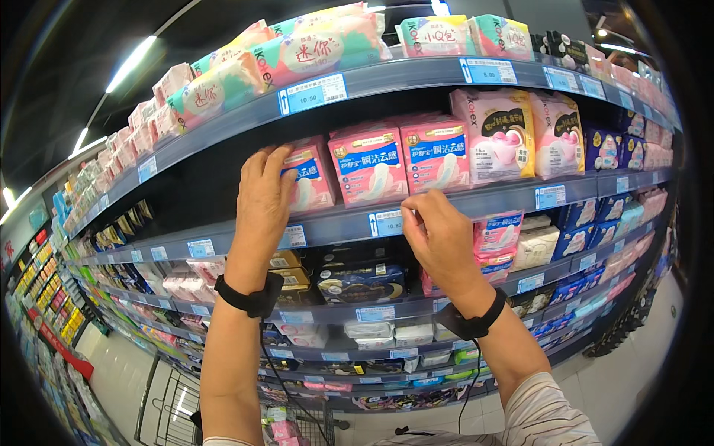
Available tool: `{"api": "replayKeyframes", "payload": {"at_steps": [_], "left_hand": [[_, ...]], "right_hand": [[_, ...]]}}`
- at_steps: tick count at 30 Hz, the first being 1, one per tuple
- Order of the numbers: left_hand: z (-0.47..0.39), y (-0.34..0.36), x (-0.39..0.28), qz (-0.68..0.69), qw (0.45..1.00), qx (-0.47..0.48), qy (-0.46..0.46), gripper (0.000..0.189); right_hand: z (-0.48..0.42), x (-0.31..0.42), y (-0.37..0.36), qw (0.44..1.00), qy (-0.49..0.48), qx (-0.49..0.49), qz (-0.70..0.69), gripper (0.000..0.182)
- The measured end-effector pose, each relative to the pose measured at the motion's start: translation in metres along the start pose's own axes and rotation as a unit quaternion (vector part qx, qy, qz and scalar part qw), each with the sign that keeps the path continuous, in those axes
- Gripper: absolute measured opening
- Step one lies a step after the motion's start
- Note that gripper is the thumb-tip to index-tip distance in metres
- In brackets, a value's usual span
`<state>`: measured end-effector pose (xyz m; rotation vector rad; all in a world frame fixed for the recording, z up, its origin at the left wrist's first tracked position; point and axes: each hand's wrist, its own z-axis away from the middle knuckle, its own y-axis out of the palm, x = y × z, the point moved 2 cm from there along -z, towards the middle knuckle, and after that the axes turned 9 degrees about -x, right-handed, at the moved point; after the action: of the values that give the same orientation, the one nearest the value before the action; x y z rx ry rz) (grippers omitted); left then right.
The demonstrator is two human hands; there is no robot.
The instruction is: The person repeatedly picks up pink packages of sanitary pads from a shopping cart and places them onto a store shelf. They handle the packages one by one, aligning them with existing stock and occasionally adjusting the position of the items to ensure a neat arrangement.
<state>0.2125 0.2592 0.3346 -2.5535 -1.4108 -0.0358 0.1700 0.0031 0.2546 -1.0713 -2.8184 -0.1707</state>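
My left hand (262, 195) lies against the left side of a pink pack of sanitary pads (310, 175), fingers over its upper corner and thumb by its front. The fingers hide part of this pack. To its right stand two matching pink packs, one in the middle (369, 167) and one farther right (438, 156). My right hand (440, 240) is at the shelf's front lip, beside a blue-and-white price label (386, 224). Its thumb and index finger are bent with a small gap between them, and no item shows in it. Both wrists wear black bands with cables.
Kotex bags (499, 139) stand right of the pink packs. Above, a shelf edge (390, 83) carries more Kotex packs (321, 47). Lower shelves hold dark blue packs (362, 281) and pink packs (496, 234). A wire shopping cart (173, 401) with goods stands below, at lower left.
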Motion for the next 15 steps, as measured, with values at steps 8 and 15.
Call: {"api": "replayKeyframes", "payload": {"at_steps": [8,15], "left_hand": [[-0.004,0.003,-0.007,0.024,0.999,0.022,-0.011,0.037],[0.013,-0.038,-0.011,0.03,0.996,-0.083,-0.009,0.039]], "right_hand": [[0.008,0.012,0.007,1.0,0.012,0.017,-0.019,0.015],[0.038,0.041,0.014,0.989,0.07,0.085,-0.1,0.016]]}}
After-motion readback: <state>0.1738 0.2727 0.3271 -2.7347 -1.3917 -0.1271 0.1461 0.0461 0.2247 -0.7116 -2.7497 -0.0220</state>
